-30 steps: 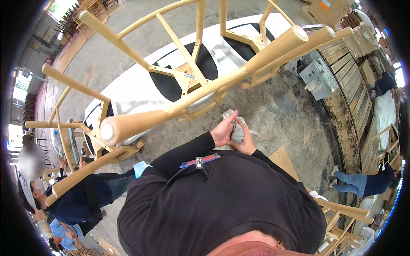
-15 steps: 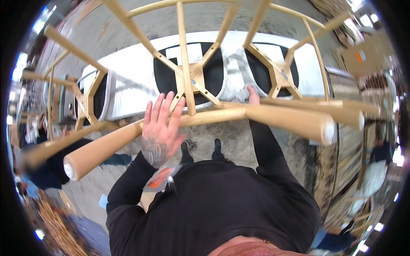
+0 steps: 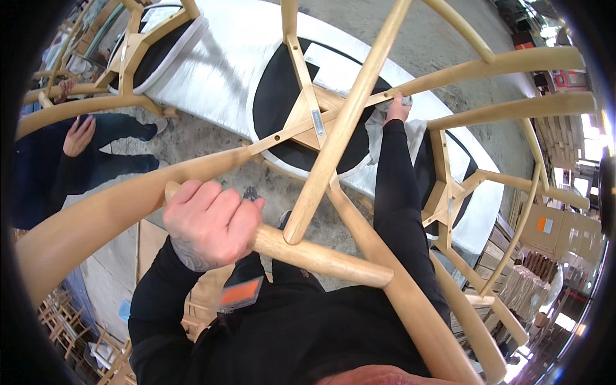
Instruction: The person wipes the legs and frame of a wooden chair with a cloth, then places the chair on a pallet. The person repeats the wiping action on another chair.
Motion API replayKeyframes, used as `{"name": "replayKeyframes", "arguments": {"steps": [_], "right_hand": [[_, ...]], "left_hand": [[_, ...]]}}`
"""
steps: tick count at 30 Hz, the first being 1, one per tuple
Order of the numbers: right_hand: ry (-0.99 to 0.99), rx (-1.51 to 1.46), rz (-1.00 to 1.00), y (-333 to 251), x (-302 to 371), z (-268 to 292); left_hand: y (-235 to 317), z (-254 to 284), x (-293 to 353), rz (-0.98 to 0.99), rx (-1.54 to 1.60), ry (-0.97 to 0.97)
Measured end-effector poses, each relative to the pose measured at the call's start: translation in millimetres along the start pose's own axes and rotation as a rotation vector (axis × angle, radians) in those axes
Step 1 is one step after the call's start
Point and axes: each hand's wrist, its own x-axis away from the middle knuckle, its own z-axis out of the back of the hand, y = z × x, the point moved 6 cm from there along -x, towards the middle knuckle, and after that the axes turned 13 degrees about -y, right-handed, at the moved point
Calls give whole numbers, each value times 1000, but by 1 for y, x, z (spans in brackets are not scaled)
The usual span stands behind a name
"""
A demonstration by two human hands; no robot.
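An upturned wooden stool stands in front of me, its black seat underside (image 3: 273,96) resting on a white-covered table (image 3: 221,58). My left hand (image 3: 215,221) is closed round the near stretcher (image 3: 321,256) between two of its legs. Farther off, my right hand (image 3: 397,110) is at the base of a far leg (image 3: 475,76), fingers closed on a grey cloth (image 3: 405,100) pressed to the wood. A second long stretcher (image 3: 350,122) crosses the middle of the stool. Dark screw holes show on the leg joints.
Another upturned stool (image 3: 449,192) is at the right and one more (image 3: 131,54) at the far left. A co-worker's hand (image 3: 78,136) and dark clothes show at the left. Cardboard boxes (image 3: 555,234) stand at the right; stacked wooden frames (image 3: 64,317) lie low left.
The stool has turned, and the view has shifted with it. My left hand has gone from open against the wood to gripping the stretcher. My right hand with the cloth is now at a far leg.
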Motion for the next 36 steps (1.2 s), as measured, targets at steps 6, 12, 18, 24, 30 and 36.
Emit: {"name": "replayKeyframes", "arguments": {"steps": [6,12,18,24,30,36], "right_hand": [[-9,601,2,8,44,-23],[-331,395,105,17,133,-48],[-640,128,29,29,170,-30],[-846,403,72,33,220,4],[-1204,749,-294,46,223,82],[-653,25,13,-19,139,38]], "left_hand": [[3,-6,0,-33,-6,3],[3,-5,-4,-41,-8,-16],[5,-6,-4,-74,-40,31],[2,-7,-8,-67,-71,40],[-4,0,-6,-82,-67,44],[-6,1,9,15,-80,-11]]}}
